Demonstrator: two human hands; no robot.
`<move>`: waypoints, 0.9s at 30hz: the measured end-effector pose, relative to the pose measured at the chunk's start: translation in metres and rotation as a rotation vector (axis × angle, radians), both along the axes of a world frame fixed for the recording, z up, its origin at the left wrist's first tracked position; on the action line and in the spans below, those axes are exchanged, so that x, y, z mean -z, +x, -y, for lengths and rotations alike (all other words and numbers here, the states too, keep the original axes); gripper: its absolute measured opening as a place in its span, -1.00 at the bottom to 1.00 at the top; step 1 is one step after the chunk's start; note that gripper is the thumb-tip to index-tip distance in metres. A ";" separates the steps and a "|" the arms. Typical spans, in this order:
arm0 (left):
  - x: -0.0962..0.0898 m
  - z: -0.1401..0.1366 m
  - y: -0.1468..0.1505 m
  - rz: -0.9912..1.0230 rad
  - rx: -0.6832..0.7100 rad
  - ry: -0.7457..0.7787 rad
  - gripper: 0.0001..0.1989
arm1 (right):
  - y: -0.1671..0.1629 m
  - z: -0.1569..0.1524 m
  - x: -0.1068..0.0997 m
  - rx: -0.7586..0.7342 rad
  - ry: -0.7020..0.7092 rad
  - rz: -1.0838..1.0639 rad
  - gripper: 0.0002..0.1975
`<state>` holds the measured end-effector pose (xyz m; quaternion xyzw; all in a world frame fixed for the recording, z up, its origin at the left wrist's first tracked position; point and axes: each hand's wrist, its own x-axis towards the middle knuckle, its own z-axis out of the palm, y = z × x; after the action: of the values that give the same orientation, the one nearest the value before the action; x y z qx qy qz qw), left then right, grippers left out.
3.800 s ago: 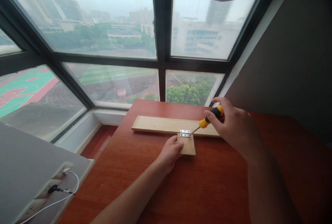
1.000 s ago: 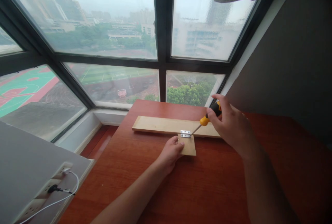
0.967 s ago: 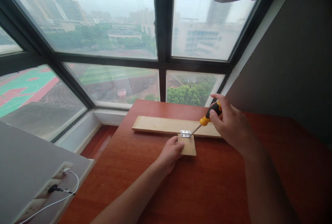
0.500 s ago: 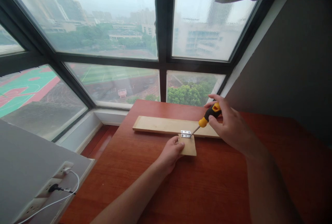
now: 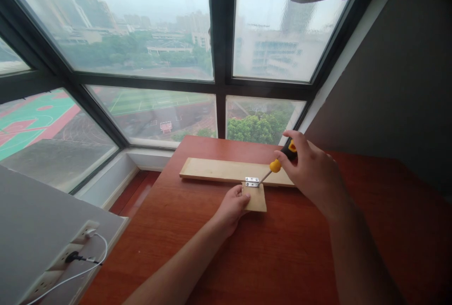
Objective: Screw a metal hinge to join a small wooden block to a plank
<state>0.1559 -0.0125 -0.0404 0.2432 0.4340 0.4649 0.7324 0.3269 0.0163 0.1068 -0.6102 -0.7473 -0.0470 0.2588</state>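
Note:
My left hand (image 5: 233, 205) grips the left edge of a small wooden board (image 5: 257, 200), thumb on top and fingers beneath. A silver metal hinge (image 5: 252, 182) lies across this board's far edge and the near edge of a long wooden plank (image 5: 215, 170). In my right hand (image 5: 310, 168) is a screwdriver (image 5: 275, 165) with a yellow and black handle, held at a slant. Its shaft runs down to the hinge's near right corner; whether the tip sits in a screw is too small to tell.
Both wooden pieces are on a reddish-brown table (image 5: 169, 258). Large windows (image 5: 141, 27) with dark frames rise behind it. At the lower left, a wall socket strip (image 5: 67, 254) has a white cable (image 5: 106, 244) and a black plug (image 5: 73, 256). A grey wall (image 5: 384, 93) stands to the right.
My right hand has turned a little around the screwdriver's handle, its fingers and thumb shifting position. The left hand, the boards and the hinge stay in place.

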 end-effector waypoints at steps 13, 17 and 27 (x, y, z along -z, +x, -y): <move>0.000 0.000 0.000 0.005 -0.004 -0.008 -0.71 | -0.005 0.000 0.000 0.046 0.048 0.029 -0.61; 0.000 0.000 0.000 -0.005 0.001 -0.005 -0.71 | -0.002 0.000 0.001 0.052 0.018 0.015 -0.61; 0.001 -0.001 0.000 -0.004 -0.006 -0.004 -0.70 | 0.003 -0.001 -0.001 -0.073 0.005 -0.087 -0.67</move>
<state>0.1562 -0.0117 -0.0418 0.2413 0.4369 0.4658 0.7307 0.3294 0.0174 0.1077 -0.5835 -0.7569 -0.0130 0.2941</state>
